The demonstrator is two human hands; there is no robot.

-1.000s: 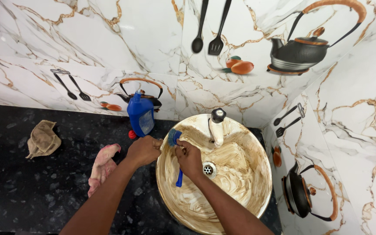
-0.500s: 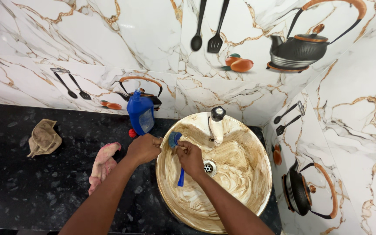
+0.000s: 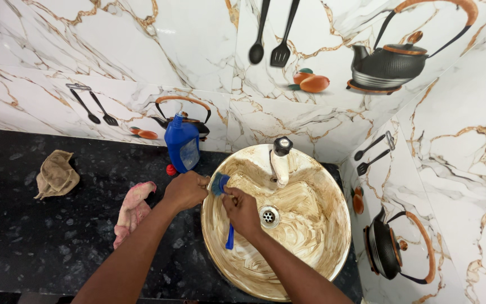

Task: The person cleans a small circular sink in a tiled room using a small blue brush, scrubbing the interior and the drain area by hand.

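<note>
Little has moved since the earlier frame: both hands stay at the near-left rim of the basin (image 3: 333,186), with the brush head shifted only slightly on that rim.

Right hand (image 3: 242,211): fingers curled shut around the blue brush (image 3: 220,184); handle end sticks out below the fist toward the near side, bristle head lies against the inner rim.
Left hand (image 3: 185,190): fingers folded over the basin's edge just left of the brush head; whether it grips the rim or something small, cannot tell.

Judgement on technique: short firm strokes along the rim, bristles flat on the glaze, left hand bracing, would clean this spot best; work round the rim, then down toward the drain (image 3: 269,215).

Containers:
- Basin: round, cream with brown swirls, on the black counter (image 3: 23,236). Holds no standing water that I can see; tap (image 3: 279,163) at its far side, not visibly running.
- Blue bottle (image 3: 181,143): upright, far-left of the basin against the tiled wall; contents not visible. Small red cap (image 3: 171,169) at its foot.

Pink cloth (image 3: 133,208) lies left of the hands; tan cloth (image 3: 56,174) farther left.
</note>
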